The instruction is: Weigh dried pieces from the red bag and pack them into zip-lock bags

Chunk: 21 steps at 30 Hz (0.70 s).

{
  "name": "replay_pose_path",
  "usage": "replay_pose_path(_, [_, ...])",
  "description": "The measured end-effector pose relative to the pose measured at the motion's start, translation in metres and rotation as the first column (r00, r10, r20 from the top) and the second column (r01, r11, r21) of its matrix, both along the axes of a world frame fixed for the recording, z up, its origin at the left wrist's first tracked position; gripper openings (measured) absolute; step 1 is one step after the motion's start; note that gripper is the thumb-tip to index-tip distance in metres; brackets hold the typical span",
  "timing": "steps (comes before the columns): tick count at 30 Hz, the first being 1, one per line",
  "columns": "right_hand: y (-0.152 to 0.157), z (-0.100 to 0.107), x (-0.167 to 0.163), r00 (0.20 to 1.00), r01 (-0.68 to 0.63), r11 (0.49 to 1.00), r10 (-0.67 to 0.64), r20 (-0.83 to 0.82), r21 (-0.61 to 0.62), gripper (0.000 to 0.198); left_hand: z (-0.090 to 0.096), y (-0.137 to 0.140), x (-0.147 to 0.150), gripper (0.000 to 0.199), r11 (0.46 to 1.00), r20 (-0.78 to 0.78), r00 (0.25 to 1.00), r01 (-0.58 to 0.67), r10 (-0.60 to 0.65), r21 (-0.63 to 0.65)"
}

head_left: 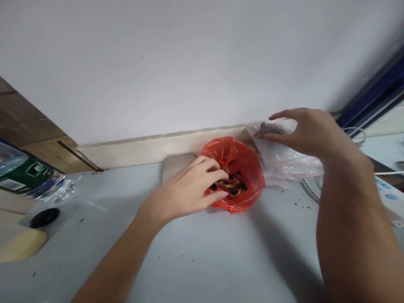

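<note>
A red plastic bag [249,189], its mouth spread wide in a round shape, stands by the wall. Dark brown and tan pieces [235,183], perhaps shells or peel, lie inside it. My left hand [189,185] reaches over the bag's left rim, thumb and fingers apart above the pieces; nothing shows in its grasp. To the right, a clear plastic bag [284,162] lies against the wall with a greyish-brown item [268,128] at its top. My right hand [306,130] is over this clear bag, thumb and forefinger parted around the item; whether they touch it I cannot tell.
A flat beige device [176,164] lies behind my left hand. At the left are a large bottle with a green label [28,174], a black round lid [44,218] and a pale yellow-ended object [25,244]. White cables and a power strip [389,195] lie at the right.
</note>
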State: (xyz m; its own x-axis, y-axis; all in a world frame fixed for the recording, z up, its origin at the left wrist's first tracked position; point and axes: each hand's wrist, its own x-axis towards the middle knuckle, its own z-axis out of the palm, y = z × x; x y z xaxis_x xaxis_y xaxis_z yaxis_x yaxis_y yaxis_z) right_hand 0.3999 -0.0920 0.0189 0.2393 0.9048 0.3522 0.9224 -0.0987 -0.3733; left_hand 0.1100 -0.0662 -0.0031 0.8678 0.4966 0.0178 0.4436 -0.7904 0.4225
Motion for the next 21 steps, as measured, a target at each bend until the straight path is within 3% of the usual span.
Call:
replay_pose_path(2, [0.001,-0.003,-0.001,0.984,0.177,0.980,-0.179,-0.018,-0.086,0.029,-0.002,0.000,0.002,0.027,1.000,-0.018,1.000,0.013,-0.013,-0.010])
replay_pose_path(5, [0.001,-0.002,-0.006,0.960,0.225,0.968,-0.239,-0.148,-0.108,0.011,-0.001,0.002,0.002,0.028,1.000,-0.003,1.000,0.001,-0.001,-0.006])
replay_pose_path(10, [-0.007,0.014,-0.021,0.920,0.316,0.942,-0.277,-0.278,0.109,0.015,0.006,0.010,-0.006,0.031,0.998,0.152,0.987,-0.055,0.050,0.026])
replay_pose_path(12, [-0.012,0.021,-0.031,0.903,0.290,0.930,-0.188,-0.385,0.227,0.009,0.008,0.014,-0.009,0.036,0.988,0.292,0.948,-0.146,0.124,0.055])
replay_pose_path(14, [-0.016,0.026,-0.042,0.869,0.167,0.948,-0.012,-0.495,0.270,0.010,0.008,0.019,-0.011,0.044,0.968,0.451,0.869,-0.249,0.203,0.044])
replay_pose_path(17, [-0.014,0.026,-0.060,0.757,-0.180,0.963,0.266,-0.597,0.200,0.021,0.007,0.024,-0.011,0.051,0.950,0.623,0.729,-0.301,0.283,-0.079])
replay_pose_path(21, [0.000,0.013,-0.083,0.567,-0.529,0.845,0.419,-0.709,0.076,0.018,0.009,0.026,-0.015,0.027,0.961,0.677,0.683,-0.169,0.274,-0.219])
